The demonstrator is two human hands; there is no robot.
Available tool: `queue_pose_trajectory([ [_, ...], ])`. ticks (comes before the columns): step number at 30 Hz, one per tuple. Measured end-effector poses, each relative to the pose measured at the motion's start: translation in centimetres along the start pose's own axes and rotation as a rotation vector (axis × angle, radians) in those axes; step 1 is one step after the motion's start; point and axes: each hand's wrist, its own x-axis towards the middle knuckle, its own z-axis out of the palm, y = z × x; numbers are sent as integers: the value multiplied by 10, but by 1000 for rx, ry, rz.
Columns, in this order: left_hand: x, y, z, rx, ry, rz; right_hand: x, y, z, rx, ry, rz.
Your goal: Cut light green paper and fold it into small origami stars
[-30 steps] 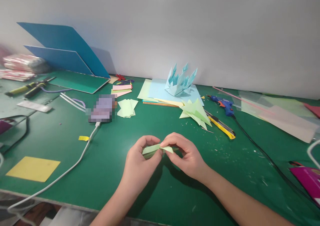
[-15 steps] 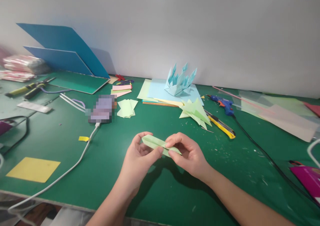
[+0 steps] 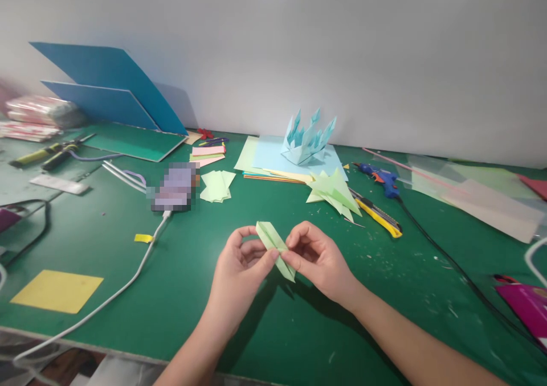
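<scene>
Between my hands, above the green tabletop, is a folded strip of pale green paper (image 3: 270,238) with a crease along its length and slanted ends. My left hand (image 3: 241,266) pinches it from the left, thumb on the front face and fingers behind. From the right, my right hand (image 3: 322,261) grips its edge near the middle between thumb and curled fingers. Behind my hands lie a pile of folded pale green paper pieces (image 3: 335,192) and a small stack of pale green paper (image 3: 217,185). A blue origami piece with several points (image 3: 307,141) stands on light blue sheets (image 3: 267,152).
A yellow utility knife (image 3: 380,218) and a blue glue gun (image 3: 384,182) with a black cord lie right. On the left are a phone-like device (image 3: 175,187) with a white cable (image 3: 145,261), a yellow paper (image 3: 57,290), pliers (image 3: 55,152) and blue boards (image 3: 106,84).
The green paper strip has turned clockwise, from nearly level to steeply slanted. My right fingers have shifted from its right end to its middle edge. Things on the table have stayed put.
</scene>
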Motion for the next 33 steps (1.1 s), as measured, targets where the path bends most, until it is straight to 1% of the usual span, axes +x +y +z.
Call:
queue_pose_trajectory([
  [4,1,-1,0,21,-1,17,-1,1,0,-6,-11,-50],
  [11,0,0,0,1,22,19,-2,-1,-1,40,-57,-28],
  [15,-1,-2,1,25,0,17,-3,-4,-1,19,-78,-29],
  [18,-2,-3,2,55,-2,61,-3,-6,1,38,-82,3],
  [22,-4,-3,4,106,39,124,-2,-6,2,64,-89,64],
  [26,-6,-3,8,123,90,147,0,-6,2,-15,-128,131],
  [29,-5,-3,9,80,102,109,1,-7,1,-90,-127,103],
  [33,-4,0,7,-12,66,-9,0,-7,0,-117,-82,49],
])
